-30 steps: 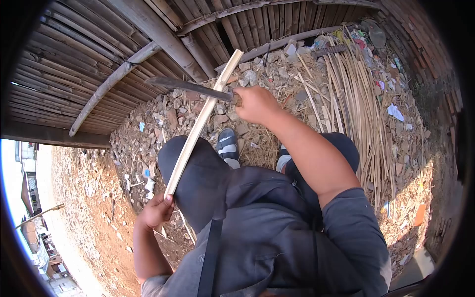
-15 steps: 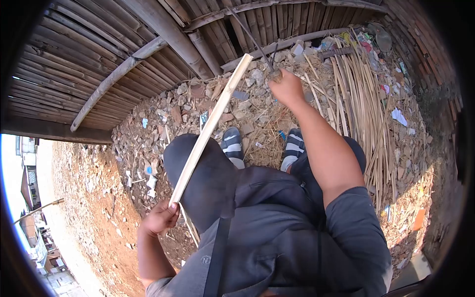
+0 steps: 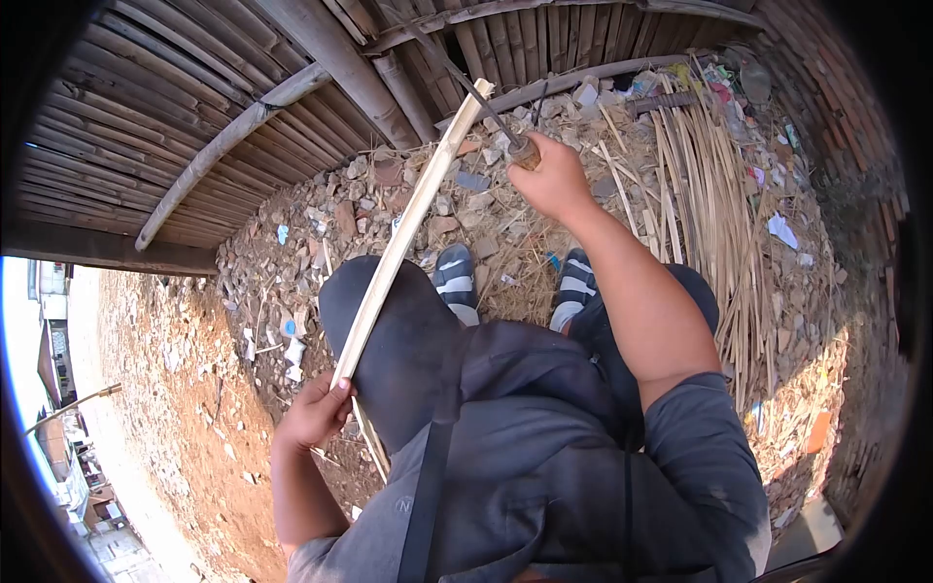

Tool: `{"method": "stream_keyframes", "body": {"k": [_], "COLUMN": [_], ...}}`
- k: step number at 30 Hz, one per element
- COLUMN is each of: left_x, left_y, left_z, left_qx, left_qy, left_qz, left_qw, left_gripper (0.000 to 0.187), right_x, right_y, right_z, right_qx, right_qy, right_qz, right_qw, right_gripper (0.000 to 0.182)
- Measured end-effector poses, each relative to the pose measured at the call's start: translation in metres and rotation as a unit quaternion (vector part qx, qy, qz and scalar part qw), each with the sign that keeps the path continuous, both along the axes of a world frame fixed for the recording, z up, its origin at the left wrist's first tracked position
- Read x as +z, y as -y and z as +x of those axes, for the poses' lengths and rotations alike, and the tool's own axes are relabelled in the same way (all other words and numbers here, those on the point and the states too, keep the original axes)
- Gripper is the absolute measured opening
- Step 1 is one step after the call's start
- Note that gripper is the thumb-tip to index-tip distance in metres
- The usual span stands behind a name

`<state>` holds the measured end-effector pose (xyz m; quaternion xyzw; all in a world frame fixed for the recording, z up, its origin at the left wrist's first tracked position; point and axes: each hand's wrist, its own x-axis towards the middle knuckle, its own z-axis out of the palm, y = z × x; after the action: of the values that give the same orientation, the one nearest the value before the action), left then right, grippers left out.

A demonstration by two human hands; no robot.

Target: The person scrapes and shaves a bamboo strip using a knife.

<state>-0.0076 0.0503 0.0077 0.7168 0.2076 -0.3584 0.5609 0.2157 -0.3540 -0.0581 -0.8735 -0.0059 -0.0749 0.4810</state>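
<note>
My left hand (image 3: 317,410) is closed around the lower end of a long pale bamboo strip (image 3: 406,233), thumb laid along it. The strip slants up and away across my left thigh. In my right hand (image 3: 556,177) is a machete, gripped by its wooden handle (image 3: 526,154). Its long, narrow dark blade (image 3: 457,76) points up and left, and crosses close to the strip's far end in this view. A second thin strip (image 3: 369,437) shows beneath my left hand, partly hidden.
To the right a pile of split bamboo strips (image 3: 708,204) lies over rubble and litter. Ahead stands a bamboo slat wall (image 3: 165,146) with a curved pole (image 3: 219,151). A brick wall (image 3: 826,107) rises at far right. My sandalled feet (image 3: 455,280) rest on stony ground.
My right hand has moved slightly left and toward me with the machete, bringing the blade nearer the strip. The strip's far end has shifted a little up and left.
</note>
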Motion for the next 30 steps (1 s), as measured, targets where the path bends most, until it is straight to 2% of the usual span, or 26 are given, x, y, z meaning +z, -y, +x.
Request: {"method": "stream_keyframes", "body": {"k": [3,5,6,9,13,17,20,24,26,28,30], "left_x": [0.001,0.003,0.002,0.012,0.016,0.0,0.0,0.002,0.008,0.005,0.004], "left_y": [0.013,0.023,0.026,0.03,0.03,0.041,0.052,0.055,0.054,0.056,0.055], "left_z": [0.003,0.003,0.0,-0.017,-0.034,-0.023,-0.005,0.007,0.009,0.01,0.012], "left_qx": [-0.026,-0.062,-0.124,-0.181,-0.176,-0.141,-0.116,-0.136,-0.125,-0.132,-0.141], "left_qy": [0.085,0.148,0.243,0.333,0.293,0.331,0.324,0.315,0.292,0.297,0.305], "left_qz": [0.116,0.217,0.353,0.502,0.529,0.512,0.437,0.358,0.338,0.361,0.373], "left_qw": [0.989,0.963,0.895,0.777,0.777,0.78,0.831,0.868,0.886,0.874,0.865], "left_gripper": [0.034,0.037,0.043,0.044,0.043,0.044,0.046,0.043,0.042,0.041,0.041], "right_x": [0.002,0.001,-0.001,-0.008,-0.006,-0.004,0.02,0.006,-0.018,-0.009,-0.002], "right_y": [-0.01,-0.018,-0.02,-0.021,-0.03,-0.051,-0.059,-0.049,-0.038,-0.036,-0.044], "right_z": [-0.008,-0.016,-0.019,-0.022,-0.028,-0.04,-0.053,-0.043,-0.023,-0.019,-0.03], "right_qx": [0.059,0.079,0.098,0.151,0.211,0.267,0.324,0.304,0.272,0.238,0.25], "right_qy": [0.017,0.055,0.063,0.086,0.07,0.084,0.057,-0.004,-0.074,-0.118,-0.059], "right_qz": [-0.02,-0.034,-0.047,-0.094,-0.139,-0.19,-0.237,-0.238,-0.172,-0.147,-0.182], "right_qw": [0.998,0.995,0.992,0.98,0.965,0.941,0.914,0.922,0.944,0.953,0.949], "right_gripper": [0.045,0.042,0.042,0.043,0.029,0.041,0.044,0.04,0.04,0.038,0.035]}}
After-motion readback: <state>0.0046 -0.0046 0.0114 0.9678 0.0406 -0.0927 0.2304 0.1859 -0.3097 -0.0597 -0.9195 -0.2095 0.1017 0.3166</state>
